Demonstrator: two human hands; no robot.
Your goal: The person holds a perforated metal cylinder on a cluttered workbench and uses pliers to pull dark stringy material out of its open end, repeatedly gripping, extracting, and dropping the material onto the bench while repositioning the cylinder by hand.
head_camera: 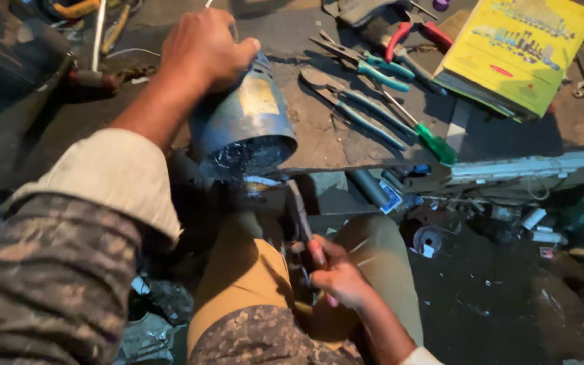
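Observation:
My left hand (204, 51) grips the far end of a grey-blue metal cylinder (245, 118) lying on its side on the dark workbench (305, 135). Its open near end, dark inside, faces me. Below the bench edge, over my tan-trousered lap, my right hand (336, 274) is closed around the handle of a dark tool (297, 213) that reaches up toward the cylinder's open end. What kind of tool it is I cannot tell.
Teal-handled pliers (366, 64), a second teal-handled pair (356, 105), a green-handled screwdriver (427, 138) and red-handled pliers (410, 34) lie right of the cylinder. A yellow book (518, 51) sits at the far right. Scraps and small parts litter the floor (508, 297).

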